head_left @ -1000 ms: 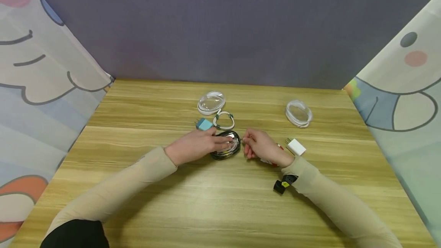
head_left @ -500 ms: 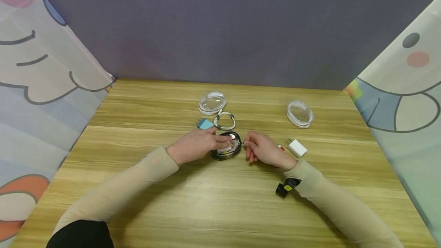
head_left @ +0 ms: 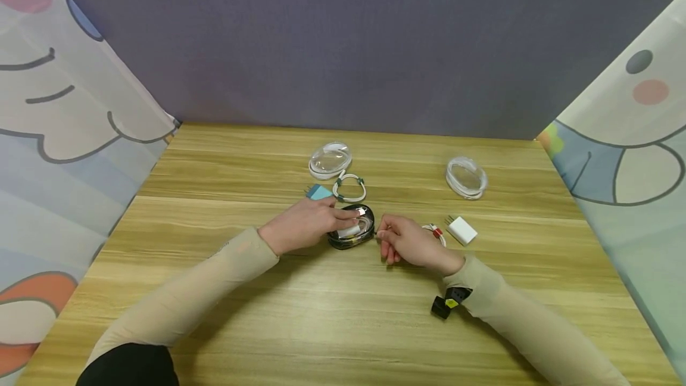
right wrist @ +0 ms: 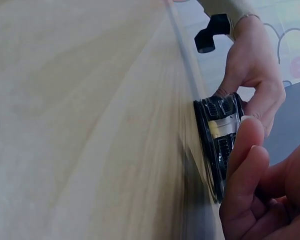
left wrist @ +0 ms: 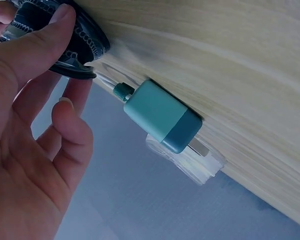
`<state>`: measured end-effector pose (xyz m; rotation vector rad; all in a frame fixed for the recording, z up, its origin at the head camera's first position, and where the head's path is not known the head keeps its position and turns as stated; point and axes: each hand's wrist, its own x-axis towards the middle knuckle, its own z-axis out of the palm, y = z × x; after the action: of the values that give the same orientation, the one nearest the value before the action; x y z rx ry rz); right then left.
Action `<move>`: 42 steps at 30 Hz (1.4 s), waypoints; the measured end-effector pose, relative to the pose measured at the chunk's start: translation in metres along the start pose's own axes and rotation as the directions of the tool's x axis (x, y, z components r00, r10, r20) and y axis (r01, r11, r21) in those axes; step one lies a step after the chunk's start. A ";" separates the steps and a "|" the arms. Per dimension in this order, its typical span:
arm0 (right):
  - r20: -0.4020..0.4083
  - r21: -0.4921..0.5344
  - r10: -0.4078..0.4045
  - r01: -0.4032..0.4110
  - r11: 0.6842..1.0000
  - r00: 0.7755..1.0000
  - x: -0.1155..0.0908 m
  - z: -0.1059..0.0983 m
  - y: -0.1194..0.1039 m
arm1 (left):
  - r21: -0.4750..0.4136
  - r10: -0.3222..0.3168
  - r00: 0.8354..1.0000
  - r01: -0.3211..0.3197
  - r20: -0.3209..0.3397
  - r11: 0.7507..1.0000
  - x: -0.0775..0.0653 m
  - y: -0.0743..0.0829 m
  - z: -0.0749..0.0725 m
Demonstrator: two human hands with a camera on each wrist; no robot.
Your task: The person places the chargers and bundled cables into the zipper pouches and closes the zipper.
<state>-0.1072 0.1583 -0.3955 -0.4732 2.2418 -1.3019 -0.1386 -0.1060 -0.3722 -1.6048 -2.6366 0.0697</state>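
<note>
Nearer the body slides the right hand (head_left: pixel 412 244), fingertips pinching what looks like the zip pull (head_left: pixel 376 234) on the edge of the black case (head_left: pixel 354 239), which the left hand (head_left: pixel 305 226) grips against the table (head_left: pixel 321 326), presumably steadying it for that tug.

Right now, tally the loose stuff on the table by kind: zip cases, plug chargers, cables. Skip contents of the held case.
Zip cases: 3 (black-rimmed case, far-middle white-rimmed case, far-right white-rimmed case)
Plug chargers: 2 (teal charger, white charger)
Coiled white cables: 2 (green-tied cable, red-tied cable)
Total: 7
</note>
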 end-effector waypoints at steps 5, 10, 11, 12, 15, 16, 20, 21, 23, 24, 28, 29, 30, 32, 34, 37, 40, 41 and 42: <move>-0.007 0.022 0.009 -0.009 1.000 1.000 -0.001 0.001 -0.001 | 0.033 0.015 1.000 -0.015 -0.012 0.999 0.000 0.000 -0.001; -0.014 0.051 0.005 -0.004 0.999 1.000 0.000 0.002 0.001 | 0.047 0.036 0.999 -0.036 -0.006 0.998 -0.001 -0.001 0.000; -0.016 0.059 0.008 -0.007 0.998 1.000 0.000 0.002 0.002 | 0.043 0.039 0.999 -0.039 -0.004 0.998 -0.001 -0.001 0.000; -0.017 0.069 0.009 -0.008 0.998 1.000 0.001 0.003 0.003 | 0.037 0.043 0.999 -0.042 -0.002 0.998 -0.001 -0.001 0.000; -0.017 0.088 0.011 -0.009 0.996 1.000 0.001 0.002 0.003 | 0.011 0.052 0.999 -0.052 -0.001 0.999 -0.002 -0.001 -0.001; -0.016 0.093 0.007 -0.006 0.996 1.000 0.002 0.001 0.003 | -0.001 0.054 0.999 -0.054 -0.002 0.999 -0.003 -0.001 -0.001; -0.014 0.097 -0.005 0.007 0.995 1.000 0.002 -0.003 0.001 | -0.033 0.059 0.998 -0.059 0.002 0.998 -0.007 -0.003 -0.001; -0.017 0.098 -0.007 0.008 0.995 1.000 0.002 -0.004 0.000 | -0.039 0.060 0.998 -0.060 0.003 0.997 -0.008 -0.003 -0.001; -0.026 0.103 -0.003 0.006 0.995 1.000 0.002 -0.005 0.000 | -0.048 0.064 0.998 -0.064 0.001 0.997 -0.012 -0.003 -0.002; -0.032 0.102 -0.002 0.005 0.995 0.999 0.003 -0.006 0.000 | -0.053 0.067 0.998 -0.067 -0.004 0.996 -0.014 -0.004 -0.002; -0.046 0.128 0.002 0.004 0.992 0.999 0.005 -0.007 -0.002 | -0.076 0.057 0.998 -0.058 -0.013 0.995 -0.025 -0.005 -0.005; -0.045 0.134 0.001 0.005 0.991 0.999 0.006 -0.008 -0.002 | -0.081 0.047 0.999 -0.049 -0.015 0.996 -0.028 -0.006 -0.006; -0.043 0.141 0.002 0.004 0.990 0.999 0.007 -0.008 -0.003 | -0.092 0.035 0.999 -0.037 -0.017 0.995 -0.031 -0.007 -0.006; -0.041 0.152 0.004 0.002 0.988 0.999 0.008 -0.009 -0.004 | -0.111 0.005 1.000 -0.008 -0.020 0.994 -0.038 -0.009 -0.007; -0.045 0.156 0.005 0.003 0.988 0.999 0.008 -0.011 -0.005 | -0.130 -0.019 0.999 0.015 -0.026 0.991 -0.044 -0.011 -0.007; -0.057 0.157 0.007 0.002 0.988 0.998 0.007 -0.013 -0.006 | -0.157 -0.049 0.998 0.044 -0.028 0.987 -0.052 -0.015 -0.008; -0.064 0.173 0.014 -0.003 0.985 0.998 0.005 -0.015 -0.005 | -0.179 -0.079 0.997 0.074 -0.021 0.981 -0.059 -0.018 -0.010; -0.066 0.175 0.016 -0.005 0.984 0.998 0.005 -0.015 -0.005 | -0.186 -0.091 0.996 0.086 -0.017 0.979 -0.061 -0.019 -0.011; -0.067 0.179 0.019 -0.007 0.984 0.998 0.005 -0.015 -0.005 | -0.195 -0.103 0.995 0.099 -0.012 0.976 -0.063 -0.021 -0.011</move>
<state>-0.1197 0.1644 -0.3862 -0.3526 2.1530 -1.5163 -0.1270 -0.1717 -0.3609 -1.5076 -2.7782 -0.2159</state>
